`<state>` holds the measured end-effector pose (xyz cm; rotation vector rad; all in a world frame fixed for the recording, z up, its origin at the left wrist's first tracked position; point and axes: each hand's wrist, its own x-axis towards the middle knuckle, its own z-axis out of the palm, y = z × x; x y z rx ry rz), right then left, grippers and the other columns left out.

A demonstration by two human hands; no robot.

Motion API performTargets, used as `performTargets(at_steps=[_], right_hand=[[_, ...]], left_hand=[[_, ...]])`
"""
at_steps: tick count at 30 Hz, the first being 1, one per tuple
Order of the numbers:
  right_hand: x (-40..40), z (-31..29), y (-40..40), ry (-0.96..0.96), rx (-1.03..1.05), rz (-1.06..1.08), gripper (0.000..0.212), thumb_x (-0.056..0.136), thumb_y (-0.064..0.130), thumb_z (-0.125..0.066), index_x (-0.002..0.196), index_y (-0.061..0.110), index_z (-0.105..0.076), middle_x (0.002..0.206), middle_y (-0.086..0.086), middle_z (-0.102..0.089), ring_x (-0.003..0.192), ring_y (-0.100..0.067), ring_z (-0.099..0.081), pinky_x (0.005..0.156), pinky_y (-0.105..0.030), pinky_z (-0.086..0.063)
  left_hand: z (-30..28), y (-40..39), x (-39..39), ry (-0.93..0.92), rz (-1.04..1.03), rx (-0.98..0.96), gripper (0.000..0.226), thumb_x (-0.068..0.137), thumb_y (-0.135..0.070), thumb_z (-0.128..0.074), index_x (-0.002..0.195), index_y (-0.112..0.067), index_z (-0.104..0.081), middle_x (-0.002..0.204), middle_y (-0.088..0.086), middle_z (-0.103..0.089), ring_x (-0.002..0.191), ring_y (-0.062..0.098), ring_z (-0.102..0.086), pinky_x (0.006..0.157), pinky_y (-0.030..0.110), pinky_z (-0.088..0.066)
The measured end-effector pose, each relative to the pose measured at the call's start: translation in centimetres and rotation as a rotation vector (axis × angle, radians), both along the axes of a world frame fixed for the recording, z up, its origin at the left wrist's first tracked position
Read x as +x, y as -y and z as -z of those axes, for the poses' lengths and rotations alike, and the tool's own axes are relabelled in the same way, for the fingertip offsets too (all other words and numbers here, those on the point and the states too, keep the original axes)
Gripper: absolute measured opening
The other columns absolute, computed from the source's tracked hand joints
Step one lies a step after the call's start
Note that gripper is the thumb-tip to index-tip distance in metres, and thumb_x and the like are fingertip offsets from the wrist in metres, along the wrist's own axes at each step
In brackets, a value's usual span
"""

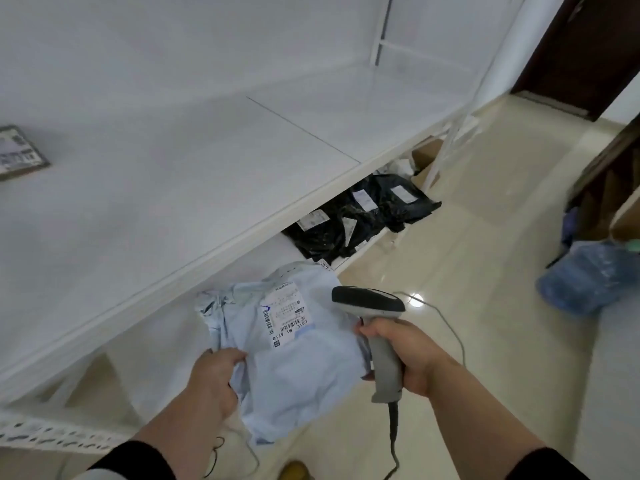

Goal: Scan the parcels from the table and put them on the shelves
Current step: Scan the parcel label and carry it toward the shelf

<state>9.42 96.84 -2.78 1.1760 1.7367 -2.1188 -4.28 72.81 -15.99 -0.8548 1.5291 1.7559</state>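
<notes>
My left hand (216, 379) grips the left edge of a pale blue plastic parcel (304, 368), holding it up in front of the lower shelf. A white shipping label (287, 315) with barcodes faces up on it. My right hand (408, 358) holds a grey barcode scanner (375, 327) by its handle, its black head just right of the label. The scanner's cable hangs down from the handle. The white shelf (194, 174) fills the left and centre of the view.
A flat parcel (19, 152) lies on the shelf at the far left. Several black parcels (360, 216) sit on the lower shelf, with a cardboard box (427, 157) beyond them. A blue bag (588, 275) lies on the tiled floor at right, near dark wooden furniture (609, 178).
</notes>
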Motion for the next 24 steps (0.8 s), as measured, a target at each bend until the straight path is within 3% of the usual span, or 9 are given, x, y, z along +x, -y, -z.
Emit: performTargets(at_steps=[2, 6, 10, 14, 16, 19, 21, 24], right_hand=[[-3.1, 1.6, -2.8, 0.036, 0.008, -0.011, 0.016, 0.087, 0.01, -0.064, 0.102, 0.007, -0.068, 0.089, -0.014, -0.073, 0.078, -0.029, -0.066, 0.075, -0.045, -0.056], [-8.9, 4.9, -7.9, 0.07, 0.036, 0.015, 0.026, 0.086, 0.011, -0.066, 0.11, 0.005, -0.068, 0.105, -0.022, -0.073, 0.089, -0.037, -0.069, 0.085, -0.052, -0.057], [-14.1, 8.6, -12.2, 0.066, 0.042, 0.027, 0.02, 0.088, 0.009, -0.063, 0.105, 0.002, -0.069, 0.102, -0.024, -0.073, 0.081, -0.033, -0.067, 0.081, -0.05, -0.058], [-19.6, 13.0, -15.9, 0.058, 0.086, -0.037, 0.024, 0.078, 0.02, -0.069, 0.096, 0.005, -0.07, 0.085, -0.017, -0.07, 0.076, -0.029, -0.063, 0.07, -0.045, -0.054], [-22.1, 15.2, -17.6, 0.052, 0.137, -0.076, 0.031, 0.069, 0.028, -0.07, 0.093, 0.007, -0.07, 0.085, -0.015, -0.069, 0.077, -0.029, -0.062, 0.071, -0.044, -0.054], [-26.7, 19.2, -20.5, 0.009, 0.214, -0.129, 0.01, 0.083, 0.017, -0.067, 0.091, 0.01, -0.067, 0.08, -0.007, -0.065, 0.077, -0.023, -0.059, 0.07, -0.036, -0.05], [-29.3, 21.5, -22.2, -0.029, 0.271, -0.14, 0.005, 0.087, 0.011, -0.065, 0.091, 0.012, -0.066, 0.078, -0.003, -0.062, 0.076, -0.02, -0.057, 0.064, -0.028, -0.045], [-32.6, 23.9, -24.1, -0.091, 0.335, -0.148, 0.01, 0.087, 0.009, -0.064, 0.082, 0.017, -0.062, 0.075, -0.001, -0.06, 0.071, -0.017, -0.054, 0.063, -0.028, -0.043]], left_hand=[[1.4, -2.8, -2.0, 0.026, -0.016, -0.052, 0.043, 0.073, -0.002, -0.063, 0.115, 0.008, -0.059, 0.111, 0.032, -0.063, 0.092, 0.047, -0.065, 0.083, 0.059, -0.051], [3.7, -8.0, -6.9, -0.038, 0.006, -0.157, 0.04, 0.084, 0.007, -0.053, 0.124, 0.01, -0.051, 0.102, 0.027, -0.058, 0.077, 0.037, -0.059, 0.069, 0.041, -0.048], [5.3, -12.2, -10.6, -0.159, 0.063, -0.194, 0.034, 0.088, 0.009, -0.054, 0.115, -0.01, -0.049, 0.115, 0.025, -0.058, 0.101, 0.043, -0.06, 0.08, 0.047, -0.049], [7.7, -16.1, -14.5, -0.196, 0.122, -0.197, 0.037, 0.095, 0.002, -0.054, 0.126, -0.018, -0.052, 0.118, 0.014, -0.061, 0.106, 0.038, -0.061, 0.094, 0.052, -0.05], [8.7, -18.0, -16.4, -0.223, 0.145, -0.213, 0.039, 0.097, 0.0, -0.051, 0.13, -0.021, -0.052, 0.118, 0.01, -0.061, 0.105, 0.034, -0.06, 0.09, 0.045, -0.052], [11.3, -21.5, -20.2, -0.311, 0.156, -0.292, 0.042, 0.097, -0.004, -0.047, 0.133, -0.024, -0.054, 0.123, 0.007, -0.061, 0.103, 0.03, -0.06, 0.077, 0.033, -0.05], [13.0, -23.6, -22.5, -0.35, 0.141, -0.347, 0.045, 0.097, -0.009, -0.046, 0.137, -0.027, -0.053, 0.125, 0.003, -0.06, 0.105, 0.028, -0.058, 0.083, 0.036, -0.049], [15.1, -26.3, -25.5, -0.417, 0.128, -0.401, 0.048, 0.097, -0.008, -0.047, 0.14, -0.028, -0.05, 0.129, 0.003, -0.057, 0.108, 0.026, -0.054, 0.088, 0.036, -0.043]])
